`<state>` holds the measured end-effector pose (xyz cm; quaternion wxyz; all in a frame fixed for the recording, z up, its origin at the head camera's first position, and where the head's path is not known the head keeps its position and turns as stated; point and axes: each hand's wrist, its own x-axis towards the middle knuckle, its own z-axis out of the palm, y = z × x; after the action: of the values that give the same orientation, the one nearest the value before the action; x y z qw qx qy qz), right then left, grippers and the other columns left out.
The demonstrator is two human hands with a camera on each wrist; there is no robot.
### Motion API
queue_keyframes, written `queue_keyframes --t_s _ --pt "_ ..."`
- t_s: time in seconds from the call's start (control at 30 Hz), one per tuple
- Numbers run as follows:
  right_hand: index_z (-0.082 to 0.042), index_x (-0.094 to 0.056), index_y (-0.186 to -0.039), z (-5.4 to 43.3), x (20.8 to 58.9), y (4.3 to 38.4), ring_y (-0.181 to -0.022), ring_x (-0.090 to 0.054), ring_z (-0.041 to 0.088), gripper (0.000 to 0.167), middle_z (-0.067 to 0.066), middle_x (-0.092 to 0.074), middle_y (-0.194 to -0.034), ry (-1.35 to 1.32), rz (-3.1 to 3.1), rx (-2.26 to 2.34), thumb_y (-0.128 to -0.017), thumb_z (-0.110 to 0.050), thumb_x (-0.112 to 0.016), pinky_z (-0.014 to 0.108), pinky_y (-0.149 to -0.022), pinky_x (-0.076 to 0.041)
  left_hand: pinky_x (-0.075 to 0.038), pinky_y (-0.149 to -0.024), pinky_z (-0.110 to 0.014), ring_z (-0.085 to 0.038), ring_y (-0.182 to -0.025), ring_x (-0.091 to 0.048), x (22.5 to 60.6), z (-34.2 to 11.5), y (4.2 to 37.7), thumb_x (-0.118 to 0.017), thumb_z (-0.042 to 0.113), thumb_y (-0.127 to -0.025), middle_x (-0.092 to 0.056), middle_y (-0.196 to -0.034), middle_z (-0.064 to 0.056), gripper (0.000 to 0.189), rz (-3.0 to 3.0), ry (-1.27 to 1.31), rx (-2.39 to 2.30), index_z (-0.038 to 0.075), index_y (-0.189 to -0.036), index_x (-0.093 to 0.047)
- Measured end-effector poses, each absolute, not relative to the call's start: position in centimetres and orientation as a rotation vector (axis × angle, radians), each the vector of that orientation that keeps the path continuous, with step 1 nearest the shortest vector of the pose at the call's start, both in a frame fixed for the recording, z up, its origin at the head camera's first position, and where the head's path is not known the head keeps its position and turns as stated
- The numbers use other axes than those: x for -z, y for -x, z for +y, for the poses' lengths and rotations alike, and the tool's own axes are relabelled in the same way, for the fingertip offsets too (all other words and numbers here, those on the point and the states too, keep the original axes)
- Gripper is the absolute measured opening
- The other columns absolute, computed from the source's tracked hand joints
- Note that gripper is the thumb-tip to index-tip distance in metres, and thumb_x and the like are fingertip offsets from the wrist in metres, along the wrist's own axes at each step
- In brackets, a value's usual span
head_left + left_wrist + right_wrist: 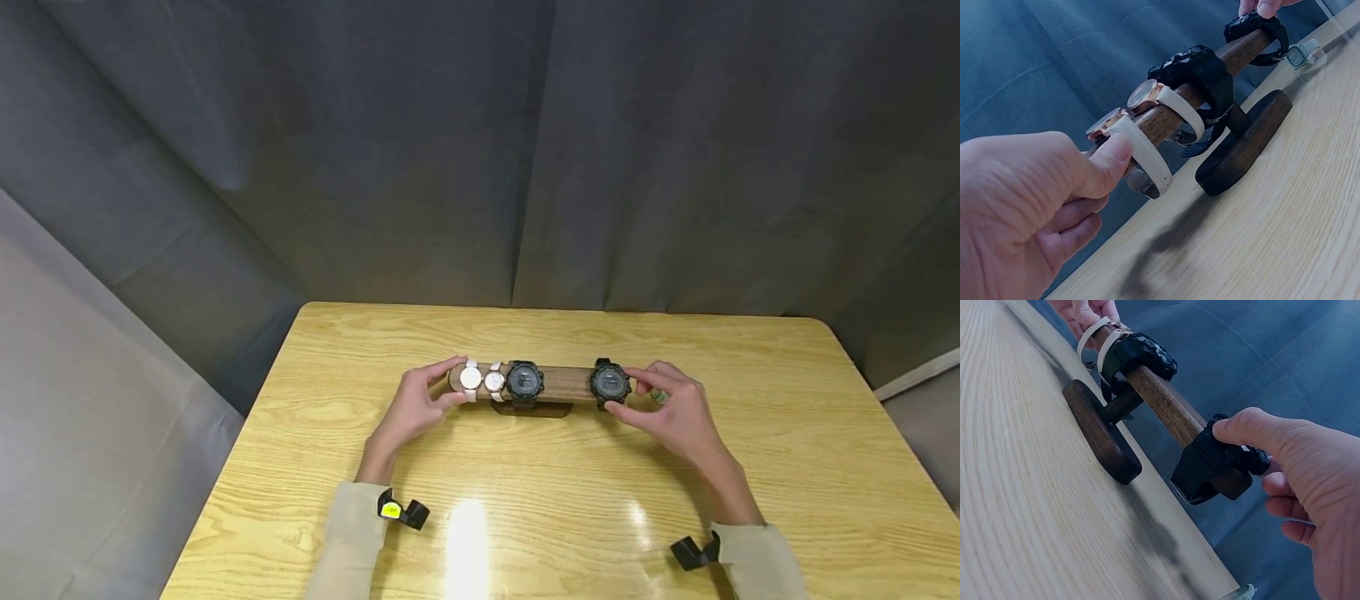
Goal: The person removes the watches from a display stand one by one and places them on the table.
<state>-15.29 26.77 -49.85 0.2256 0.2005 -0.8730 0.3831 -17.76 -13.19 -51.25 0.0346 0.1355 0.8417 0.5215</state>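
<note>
Fingers (444, 366) and thumb (1110, 159) of the left hand (414, 408) pinch the outer white watch (471, 377) from its two strap sides, at the left end of a wooden bar (566, 384) just below the middle of the head view. Those of the right hand (678, 410) pinch the outer black watch (611, 383) near the bar's right end, thumb on the near side and forefinger on the far side. Between them, closer to the left, an inner white watch (494, 382) sits beside an inner black watch (524, 381), with a bare stretch of bar to its right. Below the bar, a rounded wooden base (551, 410) stands on the counter (562, 475). At the upper right of the left wrist view, a pale watch (1297, 56) with a greenish face lies on the counter, apart from the stand. Both black watches look chunky and probably weigh more than the slim white ones; their thick straps seem stiff and grippy, so pinching by the strap sides or case edges should hold well. White straps look softer and flatter, and the glassy faces are likely smooth and easily scratched, so fingers do better on strap or rim. With its narrow base, the stand may tip if one end is pressed hard.
</note>
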Motion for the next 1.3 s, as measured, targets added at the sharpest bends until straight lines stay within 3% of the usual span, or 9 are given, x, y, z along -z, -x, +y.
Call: queue_keyframes --t_s 0.2,0.5,1.17,1.3 --pt "-0.001 -0.081 -0.101 27.1 49.8 15.4 -0.07 -0.047 0.005 0.044 -0.007 -0.057 -0.078 -0.594 -2.369 -1.071 -0.061 -0.006 -0.099 0.014 -0.058 -0.037 -0.046 -0.114 -0.044 -0.033 -0.141 -0.053 51.1 -13.3 17.6 -0.08 0.006 -0.091 -0.058 -0.151 -0.009 0.06 2.512 -0.407 -1.675 0.018 -0.147 -0.062" --pt "-0.002 -0.082 -0.101 27.6 49.5 15.4 -0.071 -0.047 0.004 0.045 -0.007 -0.056 -0.077 -0.599 -2.347 -1.074 -0.06 -0.005 -0.1 0.015 -0.054 -0.034 -0.046 -0.114 -0.043 -0.033 -0.14 -0.053 51.2 -13.3 17.7 -0.08 0.008 -0.091 -0.06 -0.149 -0.008 0.057 2.495 -0.394 -1.683 0.017 -0.145 -0.063" --pt "-0.001 -0.08 -0.099 29.2 48.9 15.5 -0.071 -0.049 0.003 0.043 -0.006 -0.057 -0.077 -0.532 -2.416 -1.045 -0.061 -0.002 -0.1 0.011 -0.066 -0.041 -0.043 -0.116 -0.046 -0.033 -0.141 -0.053 51.0 -13.3 17.8 -0.079 0.004 -0.091 -0.059 -0.15 -0.011 0.059 2.484 -0.396 -1.673 0.017 -0.146 -0.062" --pt "-0.002 -0.08 -0.099 29.4 48.9 15.4 -0.071 -0.048 0.004 0.043 -0.006 -0.056 -0.077 -0.509 -2.44 -1.046 -0.061 -0.003 -0.1 0.015 -0.062 -0.041 -0.044 -0.116 -0.047 -0.034 -0.14 -0.053 50.9 -13.3 17.8 -0.079 0.005 -0.091 -0.059 -0.15 -0.011 0.059 2.49 -0.396 -1.666 0.017 -0.147 -0.062"
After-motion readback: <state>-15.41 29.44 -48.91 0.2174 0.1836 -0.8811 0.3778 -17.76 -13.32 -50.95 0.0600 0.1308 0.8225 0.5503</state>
